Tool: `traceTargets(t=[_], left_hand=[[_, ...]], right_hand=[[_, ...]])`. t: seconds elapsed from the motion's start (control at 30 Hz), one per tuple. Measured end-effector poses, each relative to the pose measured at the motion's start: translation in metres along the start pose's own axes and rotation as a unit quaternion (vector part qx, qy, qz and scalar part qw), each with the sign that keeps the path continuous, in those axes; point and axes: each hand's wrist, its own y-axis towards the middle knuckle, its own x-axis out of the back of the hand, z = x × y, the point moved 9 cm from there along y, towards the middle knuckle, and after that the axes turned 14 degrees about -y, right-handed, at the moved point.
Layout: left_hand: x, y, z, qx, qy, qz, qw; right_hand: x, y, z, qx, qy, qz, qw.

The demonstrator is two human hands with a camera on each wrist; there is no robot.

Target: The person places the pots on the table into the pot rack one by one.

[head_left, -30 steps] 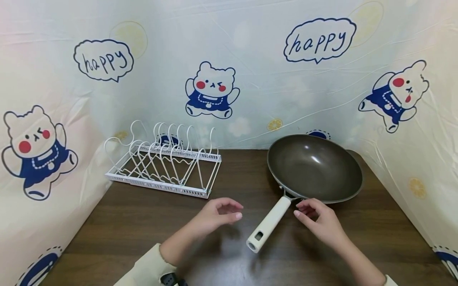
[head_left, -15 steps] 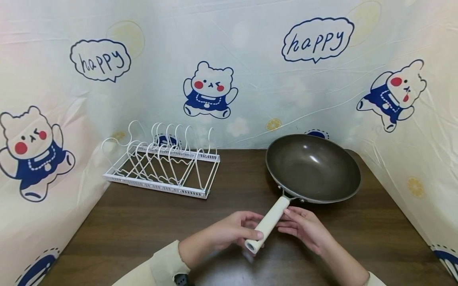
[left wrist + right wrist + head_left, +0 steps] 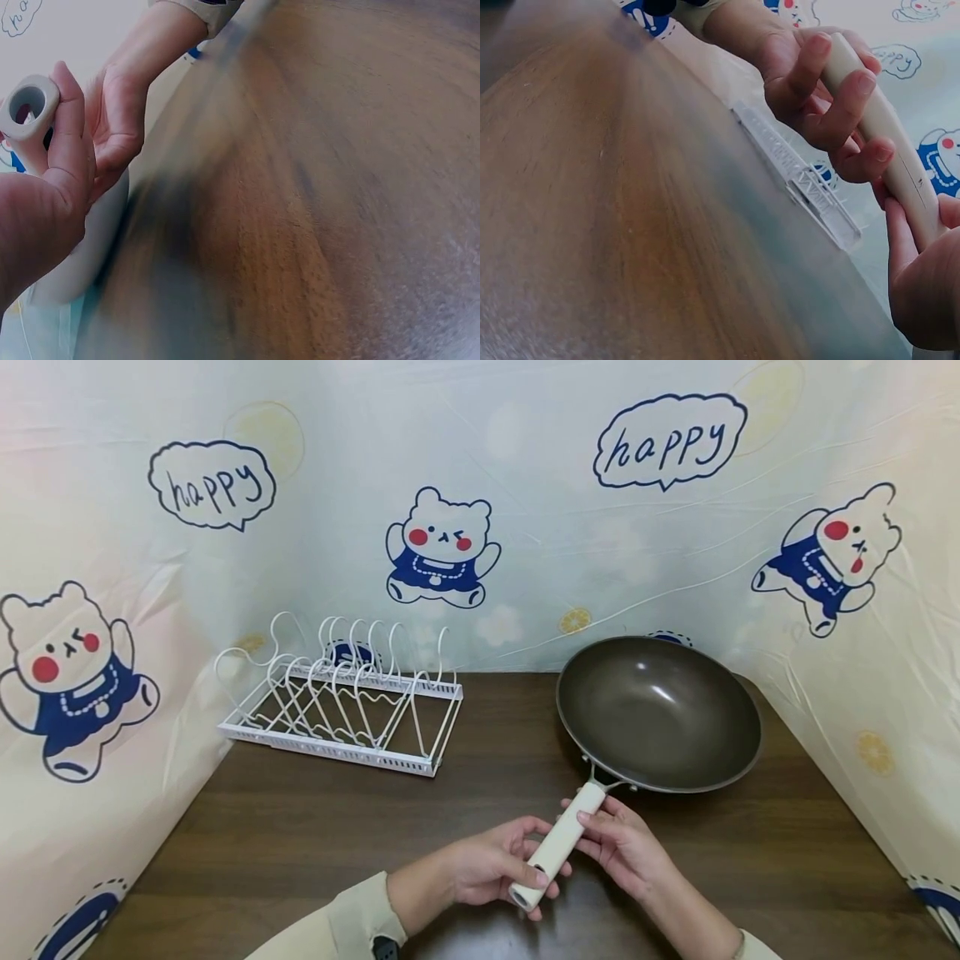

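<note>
A dark brown wok with a cream handle is at the right of the table, its handle pointing toward the person. My left hand grips the handle near its end, thumb on top and fingers curled beneath. Higher up, close to the pan, my right hand holds the same handle between thumb and fingers. The left wrist view shows the hollow end of the handle beside the left thumb. In the right wrist view, the left fingers wrap under the handle.
A white wire rack with several upright loops stands at the left rear of the brown wooden table. A printed cloth with bears and "happy" bubbles hangs behind and along both sides.
Both hands came in from either side of the handle and took hold of it. The handle end has moved slightly toward the person, and the wok has tilted a little.
</note>
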Motion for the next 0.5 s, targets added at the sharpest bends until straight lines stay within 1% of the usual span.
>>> traceTargets(t=[0.13,0.3,0.5], left_hand=[[0.0023,-0.0005,0.003,0.003,0.001,-0.001,1.0],[0.0029,-0.0025,0.0063,0.001,0.008,0.009,0.9999],[0.0027,-0.0039,0.0083,-0.012,0.023,0.016,0.9995]], right_hand=[[-0.0008,0.0005,-0.0023,0.001,0.002,0.002,1.0],[-0.0022,0.0005,-0.0043,-0.004,0.004,0.001,1.0],[-0.004,0.0021,-0.0017,0.009,-0.025,0.005,1.0]])
